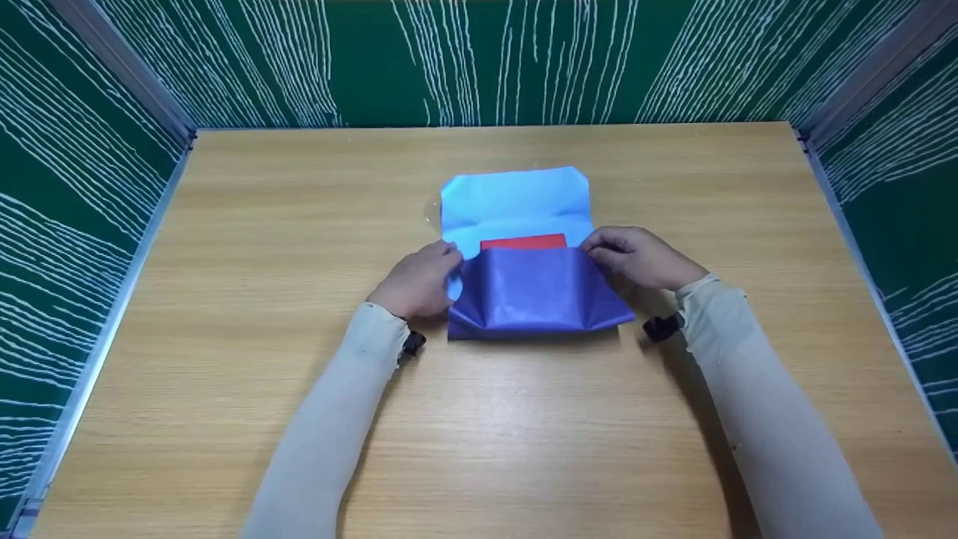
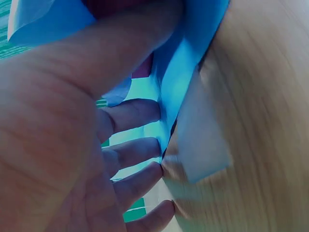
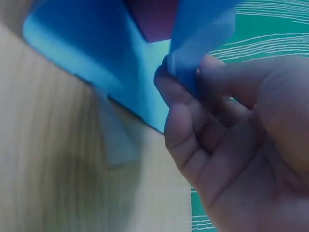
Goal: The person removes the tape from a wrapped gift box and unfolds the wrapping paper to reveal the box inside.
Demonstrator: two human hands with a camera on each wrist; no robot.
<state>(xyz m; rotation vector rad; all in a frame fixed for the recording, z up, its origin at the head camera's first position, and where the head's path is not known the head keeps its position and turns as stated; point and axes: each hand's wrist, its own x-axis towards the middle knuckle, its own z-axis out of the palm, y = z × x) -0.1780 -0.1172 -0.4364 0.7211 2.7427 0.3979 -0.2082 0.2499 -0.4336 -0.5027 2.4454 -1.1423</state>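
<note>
A sheet of wrapping paper, light blue inside (image 1: 516, 198) and violet-blue outside, lies on the table with its near part folded up over a red box (image 1: 524, 242). Only a strip of the box shows above the fold. My left hand (image 1: 421, 281) is at the paper's left side. In the left wrist view its thumb presses the paper and the fingertips (image 2: 140, 150) touch the edge, fairly straight. The right hand (image 1: 640, 254) pinches the right top corner of the folded-up flap (image 3: 203, 38) between thumb and forefinger.
Clear tape strips jut from the paper's edges onto the table, one seen in the left wrist view (image 2: 200, 140), another in the right (image 3: 116, 135). The wooden table (image 1: 299, 195) is bounded by green panels (image 1: 374, 67) with white streaks at the back and both sides.
</note>
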